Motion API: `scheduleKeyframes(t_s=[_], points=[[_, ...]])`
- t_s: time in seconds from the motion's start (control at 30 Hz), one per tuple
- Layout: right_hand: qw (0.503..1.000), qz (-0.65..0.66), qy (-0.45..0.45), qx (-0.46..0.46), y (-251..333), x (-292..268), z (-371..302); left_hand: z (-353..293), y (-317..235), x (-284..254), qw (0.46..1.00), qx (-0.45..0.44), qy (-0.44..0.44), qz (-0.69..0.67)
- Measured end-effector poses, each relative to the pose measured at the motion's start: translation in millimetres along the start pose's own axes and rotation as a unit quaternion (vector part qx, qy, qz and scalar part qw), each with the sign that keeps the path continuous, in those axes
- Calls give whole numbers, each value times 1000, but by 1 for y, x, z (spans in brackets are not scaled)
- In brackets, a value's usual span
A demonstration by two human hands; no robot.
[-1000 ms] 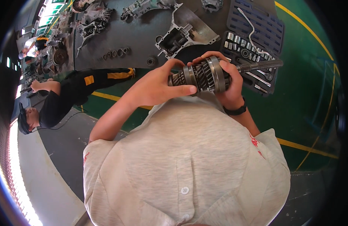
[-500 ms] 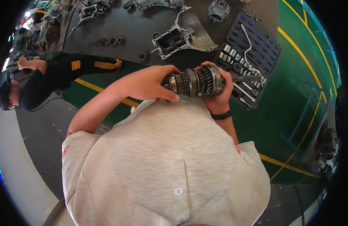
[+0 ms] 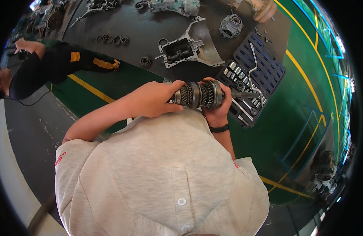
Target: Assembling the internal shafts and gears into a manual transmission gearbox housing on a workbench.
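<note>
A steel gear shaft [image 3: 195, 95], stacked with several toothed gears and rings, lies sideways in front of my chest, held in both hands. My left hand [image 3: 162, 97] is closed round its left end, thumb on the near side. Round the large gear on the right is my right hand [image 3: 219, 109], wearing a black wristband. The thin splined end [image 3: 245, 94] sticks out to the right past that hand, above the socket set [image 3: 240, 78]. Some of the fingers under the gears are hidden.
Ahead on the dark workbench [image 3: 130, 55] lies an opened gearbox housing [image 3: 181, 51] with gears inside. Left of it are a loose gear [image 3: 146, 61] and several rings [image 3: 117, 40]; farther back right stands a metal casing [image 3: 231, 26]. Another person [image 3: 36, 74] stands at left.
The whole view has shifted, so the bench things sit lower and slightly left. Both hands keep their hold on the gear shaft, which stays before my chest.
</note>
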State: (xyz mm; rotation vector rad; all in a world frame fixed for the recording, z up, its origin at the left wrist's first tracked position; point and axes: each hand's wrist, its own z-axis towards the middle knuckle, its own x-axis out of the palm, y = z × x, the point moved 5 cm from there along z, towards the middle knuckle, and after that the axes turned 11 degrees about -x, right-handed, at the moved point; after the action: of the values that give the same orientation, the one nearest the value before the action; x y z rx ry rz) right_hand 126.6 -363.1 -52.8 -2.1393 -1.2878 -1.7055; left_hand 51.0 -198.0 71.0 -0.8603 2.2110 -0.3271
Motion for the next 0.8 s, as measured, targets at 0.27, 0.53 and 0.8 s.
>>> scheduleKeyframes(t_s=[0.27,0.53,0.8], points=[[993,-116,30,1,17,6,9,19,17,28,992,-32,-71,-96],[992,-125,32,9,18,31,5,16,28,22,986,11,-101,-129],[958,-259,22,-119,41,63,-15,49,30,19,967,132,-103,-190]])
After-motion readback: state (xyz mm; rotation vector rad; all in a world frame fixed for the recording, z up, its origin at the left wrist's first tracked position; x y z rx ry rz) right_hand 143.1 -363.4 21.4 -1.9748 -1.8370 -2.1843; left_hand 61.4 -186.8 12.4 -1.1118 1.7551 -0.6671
